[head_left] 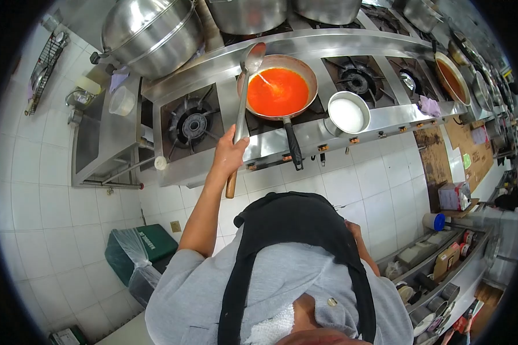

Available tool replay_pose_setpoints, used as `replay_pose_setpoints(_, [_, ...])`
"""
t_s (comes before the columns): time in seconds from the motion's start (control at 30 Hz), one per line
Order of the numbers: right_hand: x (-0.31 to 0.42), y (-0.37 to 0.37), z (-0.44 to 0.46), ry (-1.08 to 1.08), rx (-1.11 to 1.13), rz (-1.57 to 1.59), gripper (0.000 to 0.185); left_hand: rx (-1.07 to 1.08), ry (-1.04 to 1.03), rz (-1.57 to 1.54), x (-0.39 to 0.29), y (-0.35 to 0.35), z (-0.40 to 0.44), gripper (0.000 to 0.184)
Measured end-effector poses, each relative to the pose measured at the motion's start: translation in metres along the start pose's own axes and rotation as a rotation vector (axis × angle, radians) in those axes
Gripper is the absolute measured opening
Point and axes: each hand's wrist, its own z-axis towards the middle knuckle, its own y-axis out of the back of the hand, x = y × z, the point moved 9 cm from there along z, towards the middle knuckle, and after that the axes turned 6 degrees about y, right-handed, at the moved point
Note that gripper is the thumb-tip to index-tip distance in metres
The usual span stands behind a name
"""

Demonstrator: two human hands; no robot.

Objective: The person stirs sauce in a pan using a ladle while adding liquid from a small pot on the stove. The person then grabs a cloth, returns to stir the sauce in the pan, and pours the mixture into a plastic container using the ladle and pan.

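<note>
— Hands, first entry?
— Left hand (pixel 229 154): one, closed around the lower part of a long-handled ladle (pixel 243 100), its wooden end projecting below the fist. Right hand (pixel 354 229): one, low beside the dark apron (pixel 296 215), partly hidden; whether open or closed, cannot tell.
— And the ladle's bowl?
— Ahead of the left hand, raised over the left rim of the frying pan (pixel 314 86); contact with the rim cannot be told.
— Pan, described?
— One, on the stove (pixel 213 150), ahead and to the right of the left hand; black handle toward the person. Contents: orange-red sauce (pixel 279 98), with a pale streak.
— Neighbouring items?
— Metal pot (pixel 332 122) with white contents, right of the pan, ahead of the right hand. Burner (pixel 194 123), left of and beyond the left hand. Large rounded steel vessel (pixel 149 37), farther ahead and left. Purple cloth (pixel 429 106), well to the right, at the stove's front edge.
</note>
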Motion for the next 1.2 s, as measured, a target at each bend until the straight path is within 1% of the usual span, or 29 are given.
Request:
replay_pose_setpoints(0.07, [0.004, -0.003, -0.002, -0.031, 0.014, 0.025, 0.021, -0.033, -0.012, 0.025, 0.011, -0.003, 0.006, 0.052])
replay_pose_setpoints(0.13, [0.000, -0.004, -0.003, -0.094, -0.008, 0.080, 0.021, 0.012, 0.102, -0.103, -0.001, -0.015, -0.005, 0.046])
replay_pose_setpoints(0.17, [-0.003, -0.003, -0.003, -0.133, -0.030, 0.116, 0.021, 0.108, 0.172, -0.199, 0.001, -0.025, -0.008, 0.043])
replay_pose_setpoints(0.23, [0.014, -0.006, -0.013, -0.079, -0.025, 0.115, 0.020, 0.305, 0.309, -0.389, 0.003, -0.046, -0.015, 0.037])
replay_pose_setpoints(0.27, [0.020, -0.006, -0.017, -0.054, -0.024, 0.116, 0.020, 0.379, 0.361, -0.602, 0.004, -0.056, -0.019, 0.035])
replay_pose_setpoints(0.33, [0.015, -0.001, -0.005, -0.023, -0.020, 0.010, 0.020, 0.528, 0.462, -1.029, 0.003, -0.076, -0.026, 0.030])
replay_pose_setpoints(0.37, [0.014, 0.000, -0.003, -0.011, -0.015, -0.024, 0.020, 0.535, 0.510, -1.186, 0.000, -0.078, -0.027, 0.030])
replay_pose_setpoints(0.47, [0.013, 0.003, -0.001, 0.002, -0.004, -0.066, 0.020, 0.716, 0.559, -1.457, -0.013, -0.078, -0.029, 0.026])
replay_pose_setpoints(0.5, [0.013, 0.004, -0.002, -0.008, -0.007, -0.059, 0.020, 0.699, 0.554, -1.418, -0.015, -0.073, -0.030, 0.026])
replay_pose_setpoints(0.6, [0.006, 0.003, -0.008, -0.097, -0.053, 0.041, 0.019, 0.560, 0.524, -1.171, -0.017, -0.054, -0.033, 0.028])
replay_pose_setpoints(0.63, [0.001, 0.001, -0.012, -0.128, -0.069, 0.079, 0.018, 0.531, 0.503, -1.107, -0.014, -0.048, -0.032, 0.035])
replay_pose_setpoints(0.67, [-0.006, 0.000, -0.016, -0.161, -0.087, 0.121, 0.018, 0.484, 0.472, -0.984, -0.014, -0.040, -0.031, 0.028])
replay_pose_setpoints(0.73, [-0.016, -0.001, -0.012, -0.119, -0.076, 0.140, 0.019, 0.408, 0.394, -0.734, -0.020, -0.024, -0.029, 0.016])
replay_pose_setpoints(0.77, [-0.030, -0.001, -0.013, -0.183, -0.117, 0.230, 0.019, 0.395, 0.323, -0.642, -0.018, -0.020, -0.023, 0.013])
replay_pose_setpoints(0.8, [-0.050, -0.002, -0.021, -0.248, -0.177, 0.342, 0.020, 0.329, 0.301, -0.515, -0.009, -0.010, -0.019, 0.014])
replay_pose_setpoints(0.83, [-0.061, -0.004, -0.022, -0.222, -0.211, 0.415, 0.019, 0.306, 0.251, -0.386, -0.005, -0.009, -0.012, 0.016])
replay_pose_setpoints(0.87, [-0.067, -0.006, -0.026, -0.150, -0.245, 0.456, 0.020, 0.160, 0.278, -0.260, 0.012, 0.000, -0.004, 0.017])
replay_pose_setpoints(0.9, [-0.082, -0.006, -0.024, -0.103, -0.284, 0.428, 0.022, 0.093, 0.293, -0.219, 0.004, 0.001, -0.006, 0.025])
replay_pose_setpoints(0.93, [-0.063, -0.007, -0.054, -0.077, -0.389, 0.395, 0.025, 0.255, 0.212, -0.181, 0.009, -0.007, 0.008, 0.034])
replay_pose_setpoints(0.97, [-0.075, -0.013, -0.065, -0.202, -0.376, 0.372, 0.021, 0.278, 0.202, -0.144, 0.020, -0.013, 0.020, 0.039])
replay_pose_setpoints(1.0, [-0.105, -0.022, -0.058, -0.164, -0.398, 0.471, 0.023, 0.263, 0.117, -0.146, 0.030, -0.015, 0.033, 0.041])
replay_pose_setpoints(1.03, [-0.095, -0.026, -0.091, -0.239, -0.545, 0.400, 0.027, 0.244, 0.143, 0.078, 0.029, -0.009, 0.034, 0.049])
replay_pose_setpoints(1.07, [-0.111, -0.033, -0.096, -0.270, -0.493, 0.330, 0.030, 0.249, -0.044, 0.118, 0.059, -0.015, 0.071, 0.057])
replay_pose_setpoints(1.1, [-0.121, -0.045, -0.111, -0.284, -0.436, 0.350, 0.033, 0.239, -0.183, 0.233, 0.061, -0.013, 0.078, 0.058])
replay_pose_setpoints(1.13, [-0.100, -0.050, -0.156, -0.336, -0.484, 0.285, 0.034, 0.197, -0.312, 0.333, 0.051, -0.009, 0.076, 0.059])
replay_pose_setpoints(1.17, [-0.126, -0.061, -0.162, -0.313, -0.515, 0.377, 0.035, 0.204, -0.298, 0.398, 0.035, -0.010, 0.068, 0.059])
replay_pose_setpoints(1.2, [-0.151, -0.070, -0.168, -0.353, -0.492, 0.369, 0.035, 0.201, -0.287, 0.462, 0.021, -0.013, 0.058, 0.060])
